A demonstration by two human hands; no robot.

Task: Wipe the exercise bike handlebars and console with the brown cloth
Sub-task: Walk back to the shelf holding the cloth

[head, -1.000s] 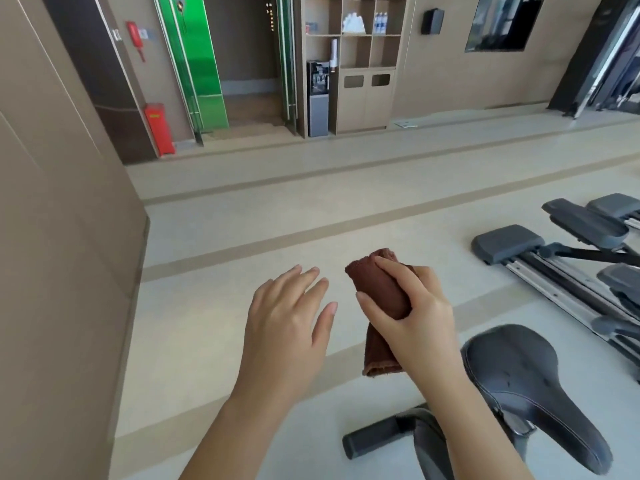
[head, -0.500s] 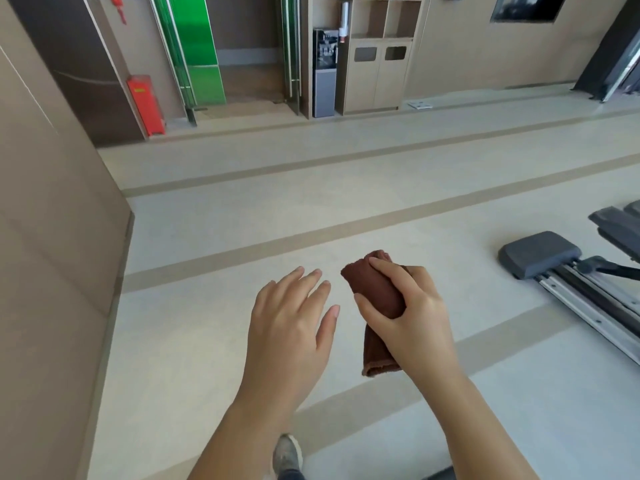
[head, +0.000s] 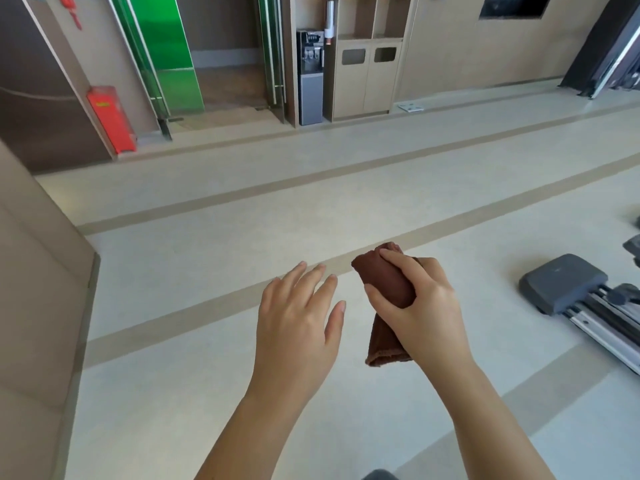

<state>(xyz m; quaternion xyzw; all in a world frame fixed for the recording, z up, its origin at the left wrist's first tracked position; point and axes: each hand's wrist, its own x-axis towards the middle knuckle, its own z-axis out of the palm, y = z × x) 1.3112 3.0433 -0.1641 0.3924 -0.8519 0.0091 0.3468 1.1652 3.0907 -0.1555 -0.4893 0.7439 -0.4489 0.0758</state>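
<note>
My right hand (head: 420,308) is closed around a folded brown cloth (head: 386,287), held upright in front of me over the floor; its lower hem hangs below my palm. My left hand (head: 298,318) hovers just left of the cloth, fingers spread, palm down, holding nothing and not touching it. No exercise bike handlebars or console are in view. Only a small dark shape (head: 381,475) shows at the bottom edge; I cannot tell what it is.
A rowing-type machine with a grey pad (head: 562,284) and metal rail (head: 602,330) lies on the floor at the right. A beige wall corner (head: 45,289) stands close on the left. Far back are a red box (head: 110,119), green glass doors (head: 166,53), a water dispenser (head: 310,77) and cabinets (head: 367,74).
The view has swung left and away from the bike; its saddle and frame have left the frame and the rower has slid right. Both hands keep the same pose with the cloth.
</note>
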